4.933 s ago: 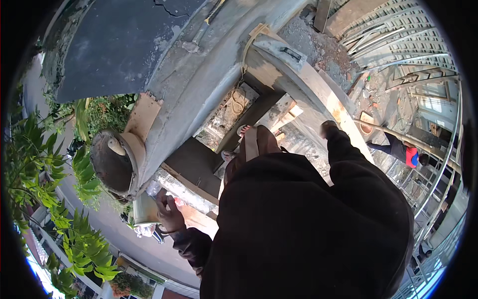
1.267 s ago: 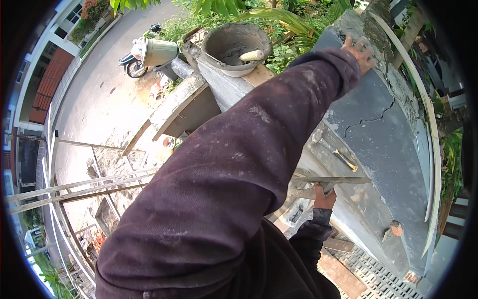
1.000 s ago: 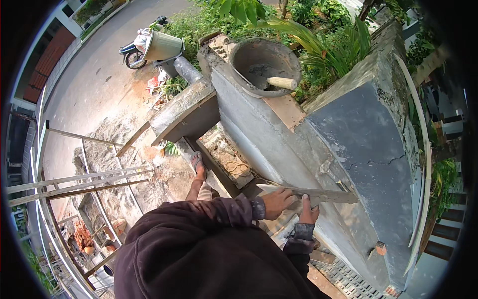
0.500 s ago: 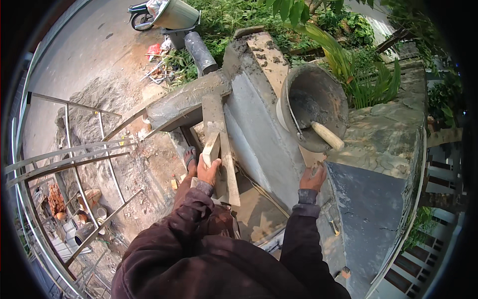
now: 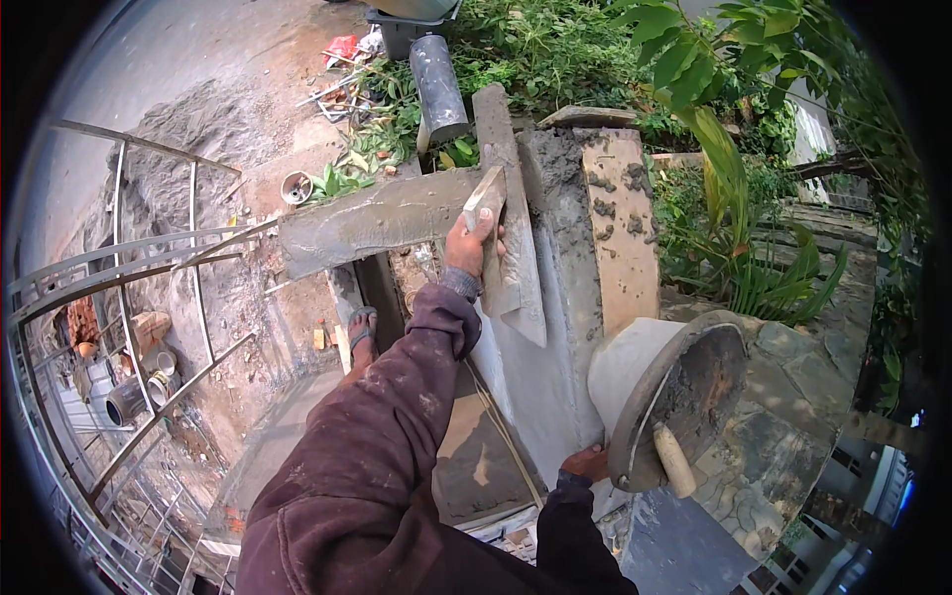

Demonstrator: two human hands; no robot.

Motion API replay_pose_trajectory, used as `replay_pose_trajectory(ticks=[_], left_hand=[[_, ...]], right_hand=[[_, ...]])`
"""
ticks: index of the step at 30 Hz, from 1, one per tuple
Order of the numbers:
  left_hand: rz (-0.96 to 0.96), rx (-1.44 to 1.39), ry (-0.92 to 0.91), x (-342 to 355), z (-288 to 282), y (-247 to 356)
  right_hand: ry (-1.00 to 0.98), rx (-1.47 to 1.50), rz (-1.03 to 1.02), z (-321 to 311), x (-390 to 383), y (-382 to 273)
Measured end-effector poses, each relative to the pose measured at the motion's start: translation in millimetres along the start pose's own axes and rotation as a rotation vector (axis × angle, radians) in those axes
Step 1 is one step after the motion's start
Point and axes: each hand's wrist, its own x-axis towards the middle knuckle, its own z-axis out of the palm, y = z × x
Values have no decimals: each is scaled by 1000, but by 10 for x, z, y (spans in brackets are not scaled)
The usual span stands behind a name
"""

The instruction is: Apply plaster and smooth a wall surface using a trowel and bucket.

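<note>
My left hand point(image 5: 471, 244) is wrapped round the pale wooden handle point(image 5: 484, 195) of a long, mortar-smeared plastering float point(image 5: 521, 263). The float lies across the inner edge of a grey rendered wall point(image 5: 543, 367), at its corner with a lower rendered ledge point(image 5: 382, 213). Beside the lower side of a mortar-caked bucket point(image 5: 635, 369), my right hand point(image 5: 587, 462) is low over the wall; its fingers are partly hidden, and I cannot tell whether they grip anything. The bucket leans to the right, with a rounded wooden tool handle point(image 5: 673, 460) sticking out over its rim.
A wooden board point(image 5: 622, 228) with mortar lumps lies on the wall top beyond the bucket. Plants point(image 5: 734, 198) crowd the far right. A metal frame point(image 5: 124, 258) stands at left, near a sand heap point(image 5: 198, 149). A dark cylinder point(image 5: 438, 87) leans beyond the ledge.
My left hand has pushed the float away from me, toward the wall corner and past the ledge. The view has shifted; the bucket now appears lower and more tilted, with my right hand still close to it.
</note>
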Motion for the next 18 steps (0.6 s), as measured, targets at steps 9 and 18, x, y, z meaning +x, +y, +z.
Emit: replay_pose_trajectory(ticks=[9,18], left_hand=[[294,-115,-47,181,321,28],[29,-42,-150,-765,104,-933]], right_hand=[[-166,100,229,22,-38,-44],[-89,196,283,-207,259,-193]])
